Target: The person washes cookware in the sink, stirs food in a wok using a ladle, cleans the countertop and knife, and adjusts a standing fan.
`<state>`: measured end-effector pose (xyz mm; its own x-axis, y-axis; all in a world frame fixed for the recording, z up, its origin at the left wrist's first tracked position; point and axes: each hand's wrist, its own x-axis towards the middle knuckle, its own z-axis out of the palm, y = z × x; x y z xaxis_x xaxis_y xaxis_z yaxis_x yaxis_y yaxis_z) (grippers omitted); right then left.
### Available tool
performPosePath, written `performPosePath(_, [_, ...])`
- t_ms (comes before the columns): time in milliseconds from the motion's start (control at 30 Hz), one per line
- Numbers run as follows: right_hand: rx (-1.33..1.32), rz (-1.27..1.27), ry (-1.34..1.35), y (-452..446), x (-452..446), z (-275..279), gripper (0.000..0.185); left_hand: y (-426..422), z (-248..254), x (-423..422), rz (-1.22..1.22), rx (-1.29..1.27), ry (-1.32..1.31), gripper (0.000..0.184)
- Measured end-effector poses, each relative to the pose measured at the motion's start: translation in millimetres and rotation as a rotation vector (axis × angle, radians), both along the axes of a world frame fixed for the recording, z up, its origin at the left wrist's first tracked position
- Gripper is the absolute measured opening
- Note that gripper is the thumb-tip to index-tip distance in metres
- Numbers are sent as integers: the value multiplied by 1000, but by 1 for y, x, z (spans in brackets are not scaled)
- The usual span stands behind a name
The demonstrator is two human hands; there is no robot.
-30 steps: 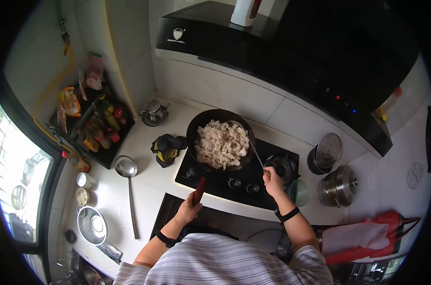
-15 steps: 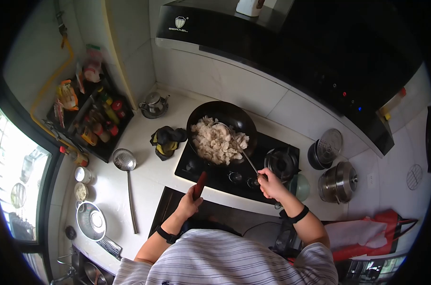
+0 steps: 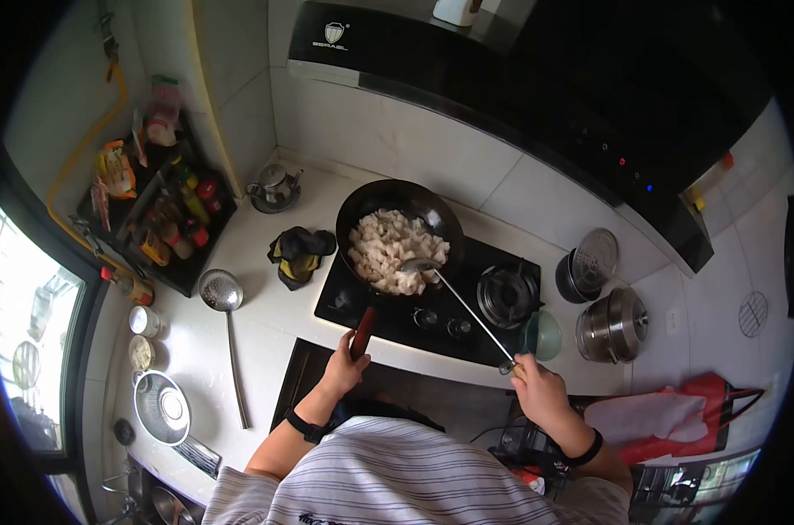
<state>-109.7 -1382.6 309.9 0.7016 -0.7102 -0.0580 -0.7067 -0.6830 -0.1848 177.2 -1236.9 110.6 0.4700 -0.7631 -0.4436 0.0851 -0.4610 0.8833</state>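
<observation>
My left hand (image 3: 344, 363) is closed around the red-brown handle (image 3: 363, 332) of a dark wok (image 3: 436, 210), which sits on the left burner of the black gas stove (image 3: 388, 324). Pale chopped pieces, perhaps meat (image 3: 392, 241), fill much of the wok. With my right hand (image 3: 539, 389) I grip the end of a long-handled metal ladle (image 3: 471, 311). Its bowl rests among the pieces at the wok's near right side, tilted with its back partly upward.
A slotted skimmer (image 3: 230, 341) and a mesh strainer (image 3: 162, 407) lie on the left counter. Black-and-yellow gloves (image 3: 300, 254) are beside the stove. Pots (image 3: 611, 324) stand at the right, near a green bowl (image 3: 545, 335). The range hood (image 3: 502, 114) overhangs the back.
My right hand has moved right and toward me, drawing the ladle from the middle of the pieces to the wok's near right side. My left hand keeps its grip on the wok handle.
</observation>
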Motion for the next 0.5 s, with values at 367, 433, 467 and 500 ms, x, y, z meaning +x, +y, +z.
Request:
performPosePath(367, [-60,-55,-40,-9,8,-119,37,-1,-4,0,-6,-49,37,61])
performPosePath(433, [-119,-77,-115,-8,11,-128,37,-3,-3,-2,-14,-42,48,62])
performPosePath(467, [-98,-109,-152,-6,13,-127,38,-5,-3,-5,-6,-47,30,61])
performPosePath(500, [-73,-144,-185,-3,14,-126,39,-6,-4,-7,-1,-47,16,61])
